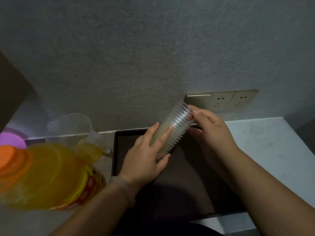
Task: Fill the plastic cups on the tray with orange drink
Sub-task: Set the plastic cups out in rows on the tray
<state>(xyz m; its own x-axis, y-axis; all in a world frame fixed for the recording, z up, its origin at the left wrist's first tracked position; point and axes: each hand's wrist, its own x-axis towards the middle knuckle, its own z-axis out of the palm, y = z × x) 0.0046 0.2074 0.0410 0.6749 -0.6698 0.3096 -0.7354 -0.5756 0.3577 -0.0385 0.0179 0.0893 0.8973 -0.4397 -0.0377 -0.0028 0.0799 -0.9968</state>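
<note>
Stack of plastic cups gripped in curled left hand over tray, right hand pinching end cup, likely to separate it.

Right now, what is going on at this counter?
A person holds a stack of clear ribbed plastic cups over a dark rectangular tray. The left hand grips the stack's middle; the right hand pinches the cup at its far end. No cup shows on the tray yet. The bottle of orange drink stands to the left, its orange cap on.
</note>
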